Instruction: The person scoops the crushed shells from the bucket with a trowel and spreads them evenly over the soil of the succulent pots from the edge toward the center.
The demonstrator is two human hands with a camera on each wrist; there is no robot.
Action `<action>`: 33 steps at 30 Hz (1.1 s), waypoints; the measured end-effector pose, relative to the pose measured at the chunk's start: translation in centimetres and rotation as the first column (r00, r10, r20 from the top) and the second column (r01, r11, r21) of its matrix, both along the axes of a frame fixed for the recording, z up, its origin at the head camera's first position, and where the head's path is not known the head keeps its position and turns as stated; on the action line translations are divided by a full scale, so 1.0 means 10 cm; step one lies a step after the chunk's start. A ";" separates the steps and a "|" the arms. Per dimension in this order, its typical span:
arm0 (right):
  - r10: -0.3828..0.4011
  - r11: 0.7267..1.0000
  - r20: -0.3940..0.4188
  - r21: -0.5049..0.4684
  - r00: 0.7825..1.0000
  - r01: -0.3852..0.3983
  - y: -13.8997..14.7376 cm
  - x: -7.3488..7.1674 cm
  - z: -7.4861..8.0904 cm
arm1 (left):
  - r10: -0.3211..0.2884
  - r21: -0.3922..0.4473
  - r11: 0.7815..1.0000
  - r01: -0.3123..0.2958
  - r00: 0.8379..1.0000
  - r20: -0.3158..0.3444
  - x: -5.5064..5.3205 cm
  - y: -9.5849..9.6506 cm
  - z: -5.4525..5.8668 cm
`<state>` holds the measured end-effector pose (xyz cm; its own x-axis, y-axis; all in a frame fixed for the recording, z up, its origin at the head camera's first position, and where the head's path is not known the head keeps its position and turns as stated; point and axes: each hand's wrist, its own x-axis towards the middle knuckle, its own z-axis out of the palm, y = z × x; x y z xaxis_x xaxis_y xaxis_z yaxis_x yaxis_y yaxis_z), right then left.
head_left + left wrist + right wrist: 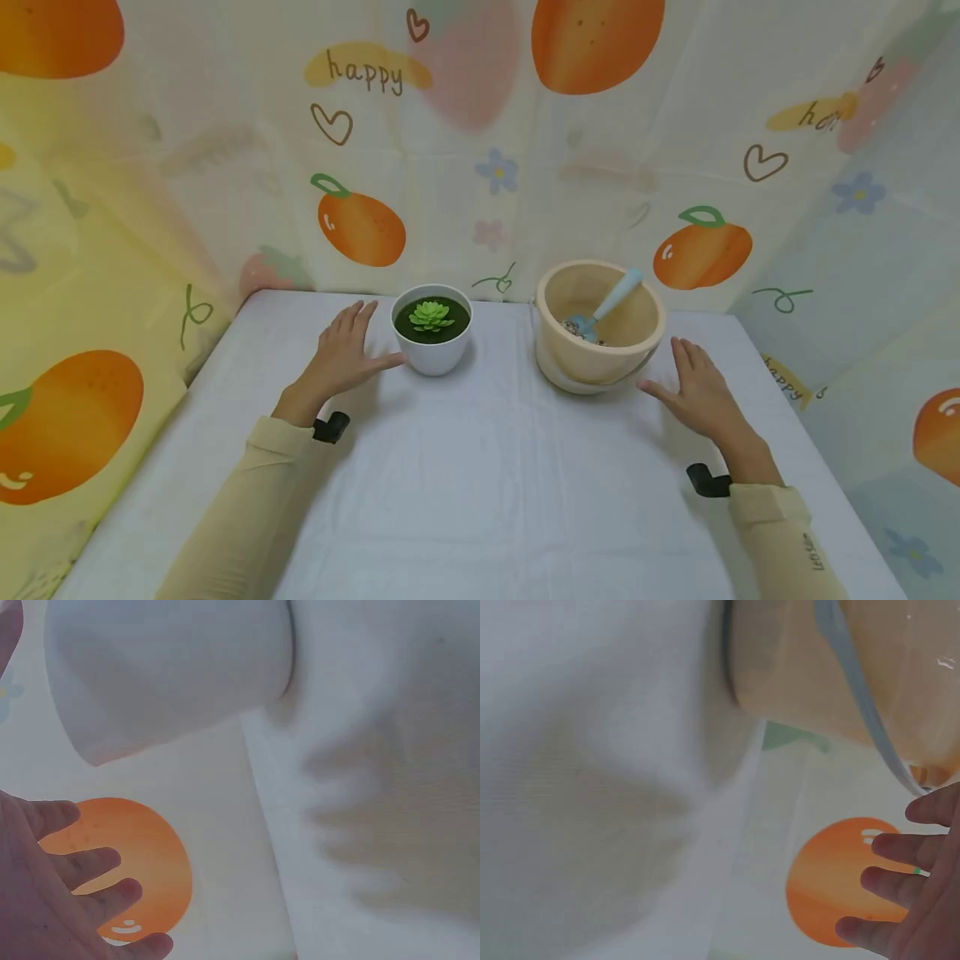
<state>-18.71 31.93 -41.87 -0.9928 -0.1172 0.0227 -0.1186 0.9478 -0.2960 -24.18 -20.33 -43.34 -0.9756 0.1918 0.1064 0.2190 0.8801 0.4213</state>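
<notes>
A white pot (433,358) with a small green succulent (431,316) in dark filling stands near the back of the table. My left hand (341,354) is beside its left side, fingers spread and thumb toward the pot; whether the thumb touches it I cannot tell. To the right stands a beige bucket (577,371) with a grey handle (859,694). A light blue shovel (617,296) leans inside it, its blade in some loose, grainy material (576,327). My right hand (693,387) hovers at the bucket's right side with fingers extended, holding nothing.
A white cloth covers the table (465,492). Behind it hangs a curtain (450,175) printed with oranges, hearts and flowers, which continues along both sides. Each wrist carries a small black device, one on the left (332,427) and one on the right (708,482).
</notes>
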 end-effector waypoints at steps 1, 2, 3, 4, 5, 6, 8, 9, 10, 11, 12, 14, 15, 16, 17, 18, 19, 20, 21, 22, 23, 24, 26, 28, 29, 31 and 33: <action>0.002 1.000 -0.004 -0.005 1.000 -0.002 0.00 0.00 0.02 | -0.001 0.010 1.000 0.001 1.000 -0.007 -0.01 0.00 0.02; 0.002 1.000 -0.007 -0.012 1.000 -0.002 0.00 0.00 0.05 | -0.002 0.019 1.000 0.002 1.000 -0.014 -0.02 0.01 0.04; 0.001 1.000 -0.012 -0.018 1.000 -0.001 0.00 0.00 0.08 | -0.004 0.025 1.000 0.005 1.000 -0.021 -0.03 0.01 0.06; -0.003 1.000 -0.016 -0.026 1.000 0.002 0.00 -0.01 0.10 | -0.007 0.033 0.999 0.008 1.000 -0.028 -0.04 0.02 0.07; -0.008 0.999 -0.021 -0.031 1.000 0.008 0.01 -0.01 0.12 | -0.008 0.040 0.999 0.009 0.999 -0.031 -0.05 0.03 0.10; -0.013 0.999 -0.027 -0.038 1.000 0.012 0.01 -0.02 0.15 | -0.009 0.048 0.999 0.010 0.999 -0.035 -0.06 0.04 0.11; -0.022 0.999 -0.028 -0.049 0.999 0.021 0.02 -0.03 0.19 | -0.016 0.067 0.998 0.019 0.999 -0.047 -0.07 0.05 0.15; -0.028 0.998 -0.028 -0.052 0.999 0.026 0.02 -0.04 0.20 | -0.022 0.077 0.997 0.026 0.998 -0.053 -0.08 0.06 0.17; -0.031 0.998 -0.029 -0.054 0.999 0.029 0.02 -0.04 0.22 | -0.026 0.090 0.995 0.032 0.998 -0.058 -0.08 0.07 0.19; -0.032 0.998 -0.030 -0.057 0.999 0.030 0.02 -0.04 0.23 | -0.031 0.103 0.994 0.038 0.997 -0.064 -0.08 0.09 0.21; -0.032 0.998 -0.032 -0.060 0.999 0.030 0.02 -0.05 0.24 | -0.038 0.117 0.992 0.046 0.997 -0.072 -0.09 0.10 0.23; -0.029 0.998 -0.038 -0.065 0.999 0.027 0.03 -0.05 0.26 | -0.050 0.133 0.989 0.061 0.995 -0.081 -0.11 0.13 0.28; -0.028 0.997 -0.042 -0.068 0.999 0.025 0.03 -0.05 0.27 | -0.055 0.143 0.987 0.067 0.995 -0.082 -0.11 0.16 0.30; -0.026 0.997 -0.047 -0.072 0.999 0.022 0.03 -0.06 0.29 | -0.060 0.151 0.986 0.072 0.995 -0.082 -0.13 0.18 0.32; -0.025 0.997 -0.051 -0.076 0.998 0.021 0.03 -0.06 0.31 | -0.067 0.158 0.984 0.079 0.994 -0.081 -0.14 0.21 0.34; -0.025 0.997 -0.055 -0.079 0.998 0.021 0.04 -0.07 0.32 | -0.073 0.165 0.983 0.086 0.994 -0.082 -0.15 0.24 0.35; -0.026 0.996 -0.056 -0.085 0.998 0.021 0.04 -0.07 0.34 | -0.080 0.170 0.981 0.093 0.993 -0.083 -0.16 0.28 0.36; -0.027 0.996 -0.059 -0.089 0.998 0.022 0.04 -0.08 0.35 | -0.085 0.176 0.979 0.099 0.993 -0.085 -0.16 0.31 0.38; -0.031 0.995 -0.058 -0.093 0.998 0.026 0.04 -0.09 0.37 | -0.089 0.183 0.978 0.104 0.992 -0.086 -0.17 0.34 0.39; -0.034 0.995 -0.060 -0.095 0.998 0.028 0.04 -0.09 0.38 | -0.093 0.187 0.976 0.109 0.992 -0.088 -0.17 0.36 0.40; -0.037 0.995 -0.058 -0.098 0.998 0.032 0.04 -0.10 0.40 | -0.097 0.192 0.975 0.113 0.991 -0.091 -0.18 0.39 0.41; -0.041 0.994 -0.057 -0.100 0.998 0.035 0.04 -0.11 0.41 | -0.099 0.194 0.974 0.116 0.991 -0.093 -0.18 0.41 0.41; -0.045 0.994 -0.055 -0.106 0.997 0.039 0.02 -0.13 0.43 | -0.104 0.200 0.972 0.122 0.990 -0.098 -0.18 0.45 0.43; -0.047 0.993 -0.054 -0.110 0.997 0.041 0.01 -0.14 0.45 | -0.110 0.211 0.969 0.131 0.988 -0.105 -0.19 0.48 0.45; -0.047 0.993 -0.055 -0.111 0.997 0.041 0.01 -0.15 0.46 | -0.114 0.214 0.967 0.135 0.988 -0.109 -0.20 0.50 0.46; -0.045 0.993 -0.057 -0.110 0.997 0.038 0.00 -0.17 0.48 | -0.124 0.222 0.964 0.147 0.985 -0.116 -0.21 0.53 0.47; -0.044 0.993 -0.057 -0.113 0.997 0.037 0.00 -0.19 0.49 | -0.132 0.229 0.961 0.156 0.984 -0.116 -0.22 0.57 0.48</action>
